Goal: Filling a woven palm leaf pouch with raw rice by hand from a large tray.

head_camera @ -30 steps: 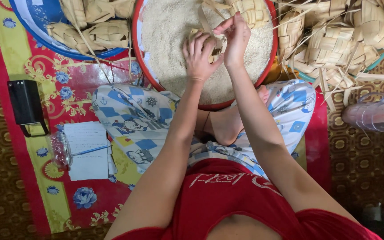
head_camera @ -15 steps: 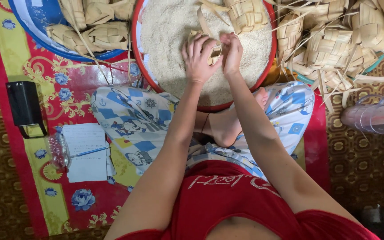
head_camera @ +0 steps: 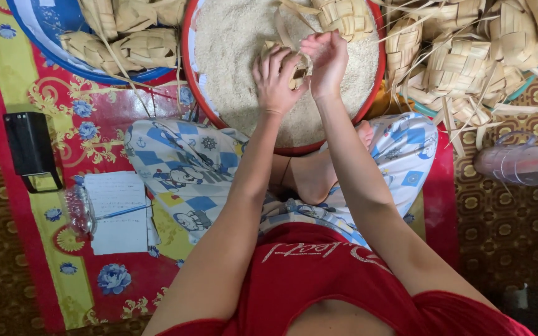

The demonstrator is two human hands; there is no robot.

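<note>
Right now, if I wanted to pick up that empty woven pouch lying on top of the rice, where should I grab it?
Probably by the woven body of the pouch, coming from above. It lies flat on the rice with its top face clear, and the thin leaf strips sticking out look too floppy to lift by.

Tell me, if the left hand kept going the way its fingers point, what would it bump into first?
Probably the woven pouch that the left hand already grips; its fingers point up the picture. Beyond that lies the rice in the red basin, though depth is hard to judge.
</note>
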